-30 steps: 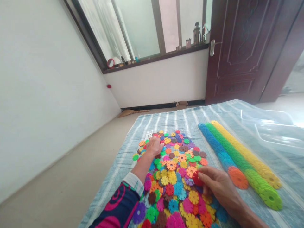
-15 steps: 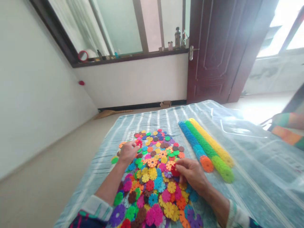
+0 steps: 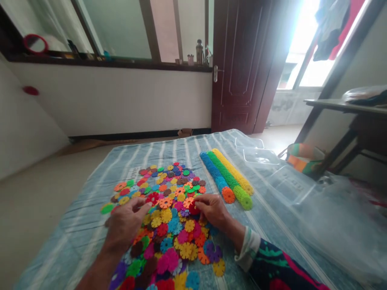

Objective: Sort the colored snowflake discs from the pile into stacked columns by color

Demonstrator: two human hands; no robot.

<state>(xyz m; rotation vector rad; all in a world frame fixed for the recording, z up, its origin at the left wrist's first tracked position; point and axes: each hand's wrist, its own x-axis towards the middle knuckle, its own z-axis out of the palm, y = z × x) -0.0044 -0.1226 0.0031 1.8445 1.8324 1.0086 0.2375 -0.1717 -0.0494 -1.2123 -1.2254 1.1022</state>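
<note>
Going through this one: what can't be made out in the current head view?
All in the head view:
Disc pile: its lower layers are hidden beneath the discs on top.
Dark red disc: partly covered by the right hand.
Lettering on the striped cloth: too small and blurred to read.
Left forearm: cut off by the bottom edge.
Hanging clothes: cut off by the top edge.

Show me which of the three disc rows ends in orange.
The blue row, leftmost and nearest the right hand: an orange disc caps its near end, while the green row ends in lime and the yellow row in yellow.
</note>
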